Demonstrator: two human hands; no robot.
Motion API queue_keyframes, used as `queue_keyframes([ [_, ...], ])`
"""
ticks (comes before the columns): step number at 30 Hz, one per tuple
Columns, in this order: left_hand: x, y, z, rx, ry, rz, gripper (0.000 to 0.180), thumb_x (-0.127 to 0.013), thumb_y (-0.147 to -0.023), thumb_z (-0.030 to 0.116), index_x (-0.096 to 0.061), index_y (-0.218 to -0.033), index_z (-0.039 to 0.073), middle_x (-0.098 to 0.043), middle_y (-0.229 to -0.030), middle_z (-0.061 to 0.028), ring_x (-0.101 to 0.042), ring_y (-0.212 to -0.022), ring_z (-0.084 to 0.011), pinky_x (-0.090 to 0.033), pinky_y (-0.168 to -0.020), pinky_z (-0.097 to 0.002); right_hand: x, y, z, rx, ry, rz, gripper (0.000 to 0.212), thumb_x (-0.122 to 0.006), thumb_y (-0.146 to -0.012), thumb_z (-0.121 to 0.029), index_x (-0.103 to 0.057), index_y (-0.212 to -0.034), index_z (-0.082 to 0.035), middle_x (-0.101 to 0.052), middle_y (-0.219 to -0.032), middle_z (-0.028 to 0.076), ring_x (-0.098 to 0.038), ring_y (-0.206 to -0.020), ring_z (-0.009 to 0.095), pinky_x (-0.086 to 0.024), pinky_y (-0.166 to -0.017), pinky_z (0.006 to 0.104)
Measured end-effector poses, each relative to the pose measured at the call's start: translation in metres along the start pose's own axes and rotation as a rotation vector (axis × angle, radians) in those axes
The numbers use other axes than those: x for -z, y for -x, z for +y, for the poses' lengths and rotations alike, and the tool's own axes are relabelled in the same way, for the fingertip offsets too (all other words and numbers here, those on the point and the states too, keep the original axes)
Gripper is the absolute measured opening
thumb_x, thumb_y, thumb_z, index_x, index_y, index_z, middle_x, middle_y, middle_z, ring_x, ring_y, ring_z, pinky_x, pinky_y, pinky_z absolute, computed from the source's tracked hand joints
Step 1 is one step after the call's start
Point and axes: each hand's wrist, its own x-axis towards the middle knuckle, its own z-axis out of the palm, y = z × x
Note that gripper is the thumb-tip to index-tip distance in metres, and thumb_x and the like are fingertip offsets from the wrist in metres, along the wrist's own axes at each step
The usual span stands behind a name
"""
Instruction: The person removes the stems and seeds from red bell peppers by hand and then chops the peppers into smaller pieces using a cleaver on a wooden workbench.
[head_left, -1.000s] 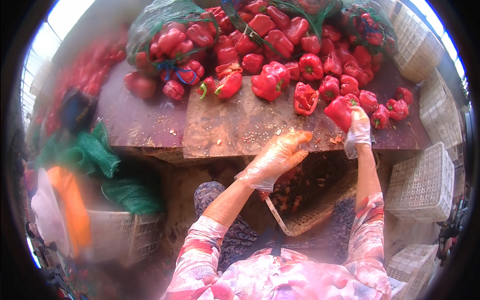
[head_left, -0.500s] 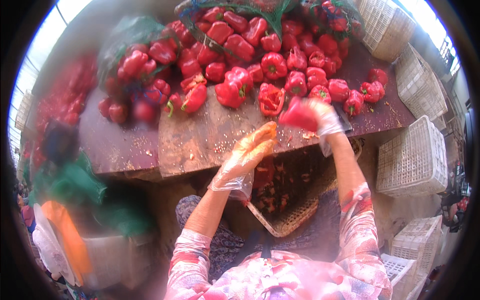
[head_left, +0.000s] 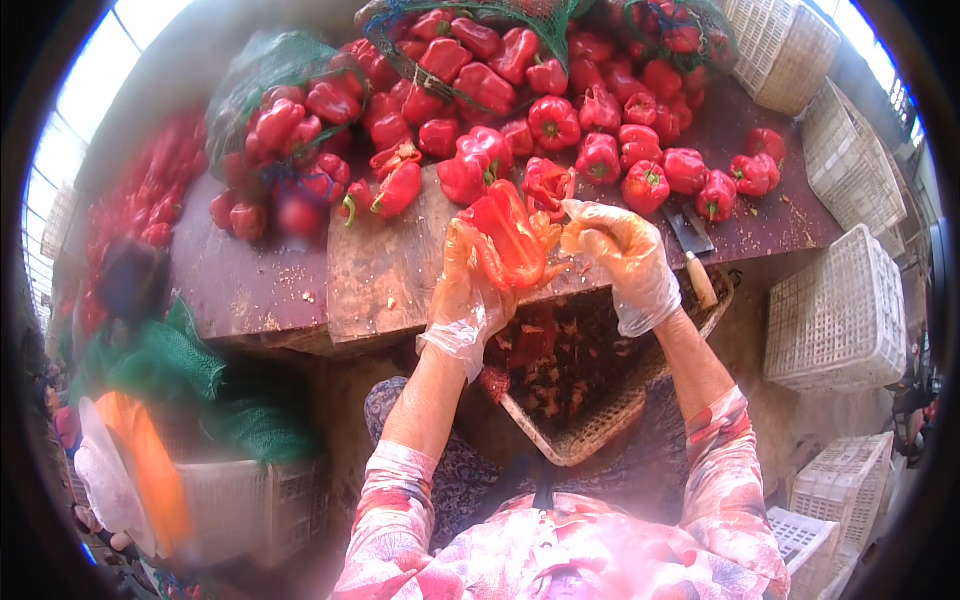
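pepper (head_left: 508,240), opened, is grasped by the left hand (head_left: 468,285); whether the right hand (head_left: 625,262) pinches anything is unclear; loose plastic gloves (head_left: 650,303) might let it slip.

Bright both sides on my feed, dim under the table (head_left: 250,290).
I get a maroon top w/ tan board (head_left: 375,275), white crates (head_left: 835,310) along R, brownish floor (head_left: 800,412) below, bright barred panes (head_left: 85,85) upper L, glare (head_left: 845,15) upper R.

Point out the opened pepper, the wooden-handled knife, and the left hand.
Opened pepper (head_left: 507,245), head view: its red flesh.
Knife (head_left: 701,281), head view: its wooden handle.
Left hand (head_left: 466,290), head view: middle of the glove.
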Motion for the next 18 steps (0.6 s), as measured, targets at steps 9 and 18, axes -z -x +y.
queue_keyframes([
  [9,0.002,0.000,-0.022,-0.019,-0.198,0.145,0.064,-0.057,-0.101,0.050,-0.046,-0.146,0.006,-0.055,-0.143,-0.0146,-0.055,-0.131,-0.0260,-0.048,-0.109,-0.0428,-0.024,0.010,-0.015,0.187,0.671,-0.111,0.027,-0.069,-0.092,-0.020,-0.070,-0.117,-0.010,-0.073,-0.097,0.018,-0.071,-0.083,0.035,-0.057,-0.071,0.0420],
  [18,0.035,-0.010,-0.025,0.150,-0.272,0.171,0.053,-0.064,-0.099,0.039,-0.053,-0.139,0.005,-0.066,-0.125,-0.0152,-0.065,-0.113,-0.0292,-0.055,-0.093,-0.0439,-0.045,0.019,0.003,-0.385,0.356,-0.438,0.026,-0.061,-0.100,-0.028,-0.061,-0.112,-0.005,-0.069,-0.071,0.011,-0.068,-0.054,0.020,-0.053,-0.050,0.0338],
])
